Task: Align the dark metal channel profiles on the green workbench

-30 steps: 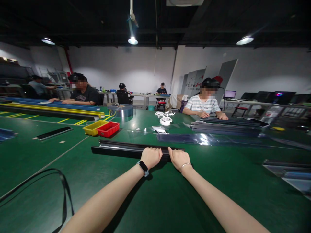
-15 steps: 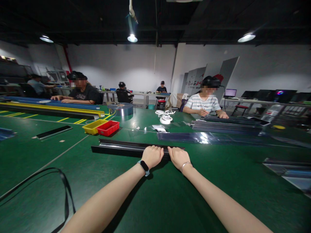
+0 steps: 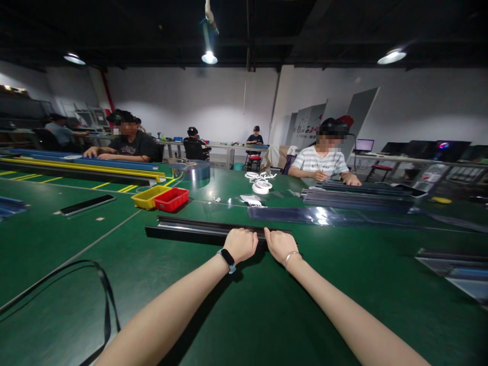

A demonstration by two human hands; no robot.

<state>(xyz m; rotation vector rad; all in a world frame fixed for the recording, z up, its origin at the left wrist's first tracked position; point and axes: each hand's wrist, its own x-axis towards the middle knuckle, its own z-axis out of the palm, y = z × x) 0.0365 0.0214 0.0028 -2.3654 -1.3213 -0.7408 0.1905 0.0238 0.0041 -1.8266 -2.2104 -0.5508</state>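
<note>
A long black channel-shaped profile lies crosswise in front of me, a bright strip showing along its groove. My left hand, with a watch on the wrist, is closed over it right of its middle. Close beside it, my right hand, with a bangle on the wrist, is closed on the same profile near its right end. The fingertips of both hands are hidden behind the profile. Beyond it lies a clear plastic strip.
Yellow and red bins stand beyond the profile's left end, near a phone. White coils and a clear film roll lie farther back. A black strap loops at front left. Co-workers sit across the green table.
The whole view has shifted slightly, moving the scene a little to the right. Both hands keep their hold on the profile, with no clear change in grip.
</note>
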